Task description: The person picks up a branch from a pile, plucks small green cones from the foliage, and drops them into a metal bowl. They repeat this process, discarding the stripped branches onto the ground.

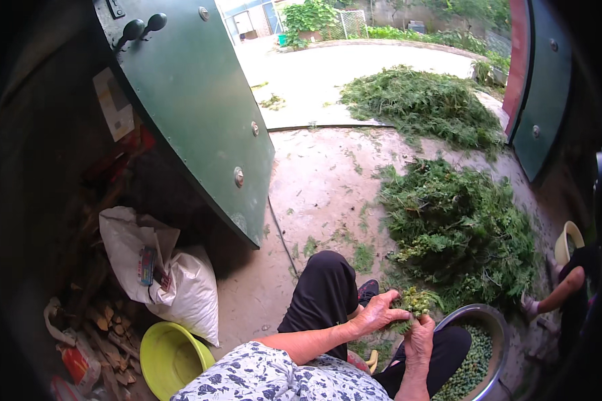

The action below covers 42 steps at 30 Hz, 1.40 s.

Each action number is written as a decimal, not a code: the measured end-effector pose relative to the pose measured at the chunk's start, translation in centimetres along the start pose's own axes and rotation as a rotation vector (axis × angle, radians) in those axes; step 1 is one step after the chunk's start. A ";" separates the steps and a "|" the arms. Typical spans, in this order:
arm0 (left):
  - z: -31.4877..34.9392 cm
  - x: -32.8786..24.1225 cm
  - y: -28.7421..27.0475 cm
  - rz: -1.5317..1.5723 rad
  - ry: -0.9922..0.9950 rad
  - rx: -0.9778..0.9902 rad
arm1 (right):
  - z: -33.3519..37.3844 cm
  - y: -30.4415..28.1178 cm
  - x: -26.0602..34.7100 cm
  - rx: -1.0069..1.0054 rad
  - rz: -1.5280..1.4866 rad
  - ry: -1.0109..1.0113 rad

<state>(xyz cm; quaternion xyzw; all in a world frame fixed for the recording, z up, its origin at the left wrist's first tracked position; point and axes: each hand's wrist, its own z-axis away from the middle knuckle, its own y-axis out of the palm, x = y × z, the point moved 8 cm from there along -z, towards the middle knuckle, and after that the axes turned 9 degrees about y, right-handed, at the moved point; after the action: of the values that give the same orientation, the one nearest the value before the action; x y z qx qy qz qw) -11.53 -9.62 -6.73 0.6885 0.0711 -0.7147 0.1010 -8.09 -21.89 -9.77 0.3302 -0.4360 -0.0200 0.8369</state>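
One sprig (417, 302) pinched by left hand (378, 314), right hand (419, 337), fingers nearly closed; metal basin (506, 341) holds round green bits (473, 361); yellow-green tub (157, 354) near white sack (194, 287).

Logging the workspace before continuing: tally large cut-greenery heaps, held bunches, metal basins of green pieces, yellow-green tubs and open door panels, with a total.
Large cut-greenery heaps: 2
Held bunches: 1
Metal basins of green pieces: 1
Yellow-green tubs: 1
Open door panels: 2
Total: 7

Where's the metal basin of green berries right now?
At the lower right of the head view, the metal basin sits beside the person's right leg, just below the nearer pile of green branches.
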 end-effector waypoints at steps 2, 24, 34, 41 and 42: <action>-0.1 -0.5 0.0 -0.114 0.013 0.007 | -0.1 0.1 -0.3 0.030 0.004 0.059; 0.3 -1.8 0.4 -0.225 0.111 0.095 | 0.2 0.6 0.8 0.027 0.007 0.061; 0.6 0.6 1.2 0.363 -0.257 0.056 | -0.1 -0.1 -0.1 0.089 -0.291 0.136; 1.4 0.6 1.7 0.558 -0.340 0.051 | 0.6 0.3 0.4 0.132 -0.247 0.129; 1.4 0.5 1.7 0.587 -0.328 0.039 | 0.6 0.2 0.5 0.104 -0.250 0.118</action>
<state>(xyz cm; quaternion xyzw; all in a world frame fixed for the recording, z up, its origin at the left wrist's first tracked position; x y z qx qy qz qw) -12.47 -11.64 -7.07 0.5572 -0.1611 -0.7576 0.2994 -8.29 -22.22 -9.02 0.4253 -0.3419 -0.0822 0.8339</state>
